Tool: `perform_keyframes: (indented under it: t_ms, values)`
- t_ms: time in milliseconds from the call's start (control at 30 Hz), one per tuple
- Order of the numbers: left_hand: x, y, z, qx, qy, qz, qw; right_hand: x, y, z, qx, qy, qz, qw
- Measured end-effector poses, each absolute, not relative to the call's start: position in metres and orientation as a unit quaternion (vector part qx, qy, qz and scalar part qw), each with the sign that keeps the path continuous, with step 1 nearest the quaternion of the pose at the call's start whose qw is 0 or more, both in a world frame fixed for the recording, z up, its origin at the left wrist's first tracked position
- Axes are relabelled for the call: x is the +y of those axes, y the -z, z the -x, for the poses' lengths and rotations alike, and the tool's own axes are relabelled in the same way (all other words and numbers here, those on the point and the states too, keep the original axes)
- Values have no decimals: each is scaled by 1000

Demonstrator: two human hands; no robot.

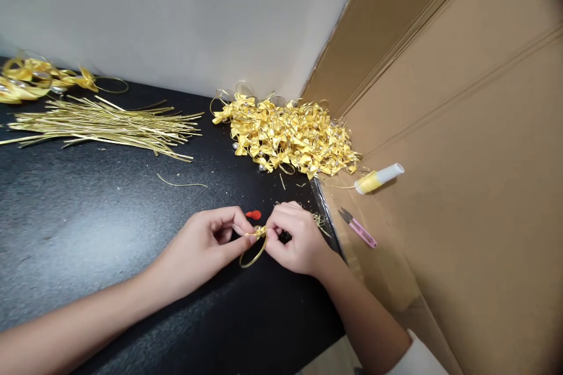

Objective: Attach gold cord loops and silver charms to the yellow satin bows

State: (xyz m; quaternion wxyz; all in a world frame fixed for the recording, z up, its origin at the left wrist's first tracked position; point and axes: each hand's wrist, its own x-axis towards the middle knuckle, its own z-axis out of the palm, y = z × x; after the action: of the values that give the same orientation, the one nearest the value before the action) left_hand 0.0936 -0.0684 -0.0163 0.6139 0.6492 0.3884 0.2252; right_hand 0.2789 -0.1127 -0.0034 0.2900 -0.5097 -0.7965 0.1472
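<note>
Pinching the small gold bow (261, 232) between thumb and forefinger, the left hand (215, 240) forms a closed grip on the left end of the workpiece. The right hand (297, 237) closes its grip on the right end of the same bow; whether its fingertips grasp the ribbon or a thread cannot be determined. The bow is located between the two hands, just above the black counter (74, 217). A thin gold loop (254, 262) hangs below it, toward the wearer.

Adjacent items are positioned as follows. A red piece (254, 215) lies on the counter just beyond the bow. Thread clippings (323, 224) are scattered beside the right hand, near the counter's right edge. A pile of gold bows (292, 135), with loops and silvery beads, is heaped beyond the hands. To its left, a bundle of gold strips (109, 123) lies across the counter. A further cluster of gold bows (41, 79) is situated at the far left, behind the strips. On the right, a white spool (389, 174) wound with yellow thread and a pair of pink snips (360, 231) rest on the cardboard (466, 176), well apart from the bow.
</note>
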Motion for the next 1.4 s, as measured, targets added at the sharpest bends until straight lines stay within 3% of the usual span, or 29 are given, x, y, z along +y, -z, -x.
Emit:
perform_keyframes:
  t_ms: [233, 333, 500, 667, 867, 967, 1200, 1300, 1400]
  values:
    - [-64, 12, -94, 392, -213, -628, 637, -118, 1, -279, -816, -68, 520, 244]
    - [-62, 9, -95, 378, -212, -614, 660, -118, 3, -279, -808, -56, 514, 282]
    - [-58, 7, -95, 371, -198, -587, 692, -118, 4, -279, -664, -153, 562, 468]
    - [-55, 7, -94, 361, -202, -596, 688, -119, 2, -271, -741, -210, 486, 413]
    - [-58, 2, -94, 388, -175, -573, 700, -115, 11, -271, -546, -383, 499, 553]
    - [-59, 3, -94, 385, -190, -578, 694, -115, 13, -277, -523, -436, 475, 557]
    - [-63, 14, -93, 344, -246, -630, 651, -118, 4, -280, -641, -304, 511, 485]
    - [-67, 15, -91, 345, -260, -656, 619, -113, 5, -284, -665, -302, 525, 436]
    - [-70, 15, -90, 356, -268, -676, 587, -110, 5, -289, -635, -230, 577, 460]
